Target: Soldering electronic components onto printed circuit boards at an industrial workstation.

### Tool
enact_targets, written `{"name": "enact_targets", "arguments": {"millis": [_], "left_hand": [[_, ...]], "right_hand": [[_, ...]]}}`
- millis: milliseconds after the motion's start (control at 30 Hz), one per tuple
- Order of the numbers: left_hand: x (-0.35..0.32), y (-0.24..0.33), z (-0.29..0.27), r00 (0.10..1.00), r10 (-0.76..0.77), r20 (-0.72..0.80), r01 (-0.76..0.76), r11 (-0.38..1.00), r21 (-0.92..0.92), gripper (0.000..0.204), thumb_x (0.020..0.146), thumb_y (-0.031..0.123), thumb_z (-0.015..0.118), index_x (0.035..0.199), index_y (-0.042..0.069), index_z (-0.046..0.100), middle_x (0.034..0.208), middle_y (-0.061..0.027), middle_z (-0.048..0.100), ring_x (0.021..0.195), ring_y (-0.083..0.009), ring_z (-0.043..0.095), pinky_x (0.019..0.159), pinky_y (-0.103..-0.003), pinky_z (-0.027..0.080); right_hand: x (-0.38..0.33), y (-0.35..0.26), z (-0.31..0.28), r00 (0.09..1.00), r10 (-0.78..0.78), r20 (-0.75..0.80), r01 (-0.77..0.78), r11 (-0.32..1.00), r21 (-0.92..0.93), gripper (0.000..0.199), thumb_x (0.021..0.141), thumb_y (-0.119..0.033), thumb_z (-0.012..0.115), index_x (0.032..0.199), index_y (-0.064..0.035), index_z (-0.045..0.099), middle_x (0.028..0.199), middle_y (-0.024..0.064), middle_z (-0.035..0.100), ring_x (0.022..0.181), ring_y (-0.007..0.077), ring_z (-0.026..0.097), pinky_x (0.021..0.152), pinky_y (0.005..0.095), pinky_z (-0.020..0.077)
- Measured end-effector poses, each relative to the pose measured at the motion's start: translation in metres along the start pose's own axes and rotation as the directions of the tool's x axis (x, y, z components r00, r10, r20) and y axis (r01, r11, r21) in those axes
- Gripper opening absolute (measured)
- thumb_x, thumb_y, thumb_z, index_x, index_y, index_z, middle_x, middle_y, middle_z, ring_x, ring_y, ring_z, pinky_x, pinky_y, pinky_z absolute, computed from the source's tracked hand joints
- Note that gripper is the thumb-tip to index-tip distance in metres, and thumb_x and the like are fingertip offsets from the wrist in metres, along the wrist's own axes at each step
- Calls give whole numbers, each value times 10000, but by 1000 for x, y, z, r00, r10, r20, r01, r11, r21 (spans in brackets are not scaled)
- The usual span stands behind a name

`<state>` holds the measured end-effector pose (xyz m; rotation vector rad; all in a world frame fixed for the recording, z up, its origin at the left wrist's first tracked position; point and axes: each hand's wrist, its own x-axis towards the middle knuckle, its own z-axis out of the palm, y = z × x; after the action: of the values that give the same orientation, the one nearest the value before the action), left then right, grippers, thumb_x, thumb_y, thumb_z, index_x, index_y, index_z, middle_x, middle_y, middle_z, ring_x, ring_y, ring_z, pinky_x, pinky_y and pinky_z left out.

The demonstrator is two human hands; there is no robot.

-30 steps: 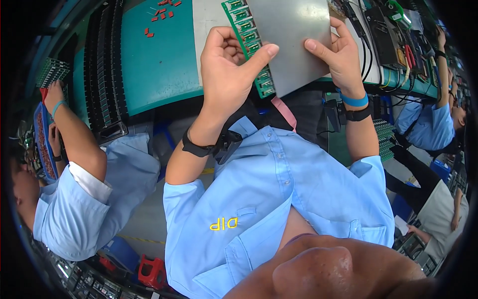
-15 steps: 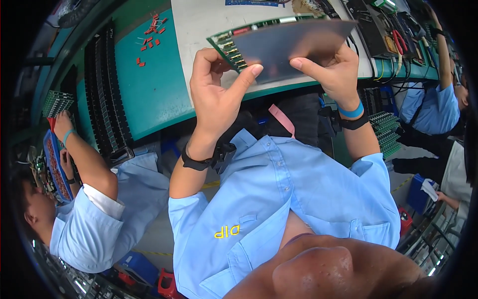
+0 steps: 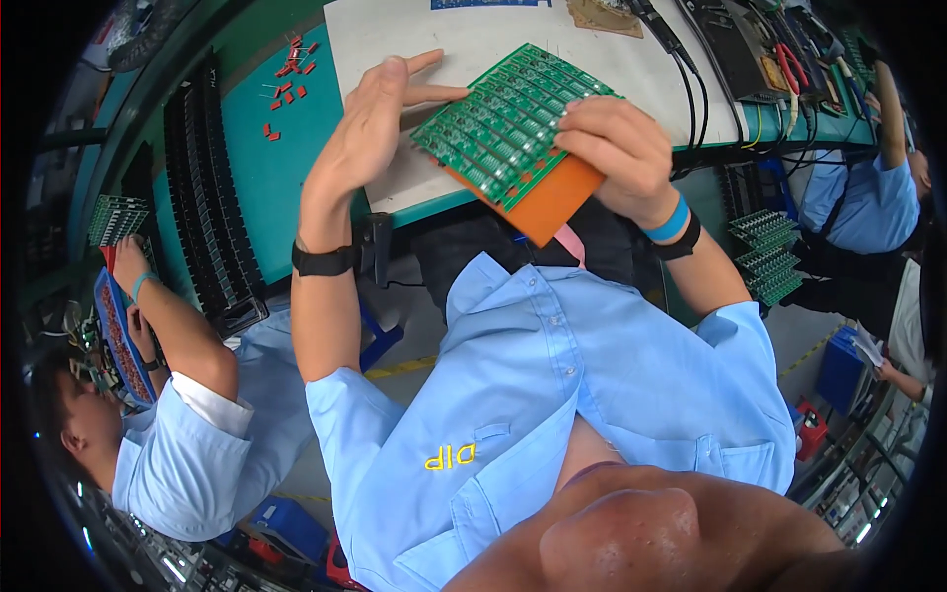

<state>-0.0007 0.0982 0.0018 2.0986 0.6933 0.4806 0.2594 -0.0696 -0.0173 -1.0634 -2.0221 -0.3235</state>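
Observation:
My right hand (image 3: 617, 148) grips a green circuit board panel (image 3: 498, 128) from above, and the panel lies tilted on an orange backing plate (image 3: 552, 202) above the bench edge. The panel's component side faces me, with rows of small parts on it. My left hand (image 3: 370, 128) is held flat beside the panel, fingers stretched out, the fingertips just touching its left edge. Both wrists wear bands, a black one on the left and blue and black ones on the right.
A white mat (image 3: 434, 39) covers the teal bench (image 3: 266, 178), with loose red parts (image 3: 286, 69) and black racks (image 3: 202, 187) to the left. Cables and tools (image 3: 730, 49) lie at the back right. Stacked green boards (image 3: 764, 257) sit below. Co-workers sit left (image 3: 187, 434) and right (image 3: 868, 187).
The panel has been turned over: its grey underside faced me before, now the green component side and orange plate show. My left hand has let go and opened flat.

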Motion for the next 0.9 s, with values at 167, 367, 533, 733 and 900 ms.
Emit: {"name": "enact_targets", "arguments": {"millis": [167, 367, 533, 733, 900], "left_hand": [[-17, 9, 7, 1000, 26, 16, -29, 958, 286, 785, 1094, 620, 155, 1265, 158, 767, 1495, -134, 577, 1481, -347, 372, 1259, -484, 127], [-16, 22, 7, 998, 64, 10, -62, 912, 405, 666, 1099, 580, 285, 1246, 153, 775, 1512, -151, 557, 1470, -355, 386, 1246, -528, 136], [0, 24, 3, 997, 77, -5, -64, 866, 495, 558, 1057, 558, 454, 1216, 134, 780, 1486, -171, 574, 1436, -366, 424, 1223, -515, 208], [31, 15, -5, 985, 171, -20, -108, 706, 699, 562, 895, 532, 737, 1214, 70, 758, 1417, -177, 622, 1362, -375, 504, 1160, -494, 348], [35, 9, -6, 991, 133, -3, -104, 789, 606, 643, 810, 450, 842, 1276, 29, 702, 1379, -183, 640, 1314, -380, 547, 1109, -473, 422]], "right_hand": [[-13, -28, -1, 967, 158, 200, -172, 984, 54, 443, 671, -171, 877, 1058, -28, 715, 1121, 104, 694, 1051, 336, 689, 874, 439, 586], [-10, -23, -18, 949, 98, 300, -159, 970, 183, 497, 666, -258, 903, 1075, -42, 722, 1151, 104, 663, 1084, 333, 658, 884, 443, 566], [-1, -32, 5, 958, 163, 236, -204, 966, 160, 485, 690, -289, 901, 1073, -48, 726, 1129, 102, 655, 1098, 325, 638, 894, 435, 542], [24, -41, 48, 919, 340, 199, -361, 929, 79, 438, 711, -289, 889, 1051, -60, 736, 1138, 98, 647, 1084, 301, 616, 895, 403, 511], [29, -29, 54, 931, 348, 111, -361, 925, 123, 400, 711, -300, 888, 1004, -65, 749, 1166, 103, 649, 1040, 297, 610, 891, 402, 513]]}}
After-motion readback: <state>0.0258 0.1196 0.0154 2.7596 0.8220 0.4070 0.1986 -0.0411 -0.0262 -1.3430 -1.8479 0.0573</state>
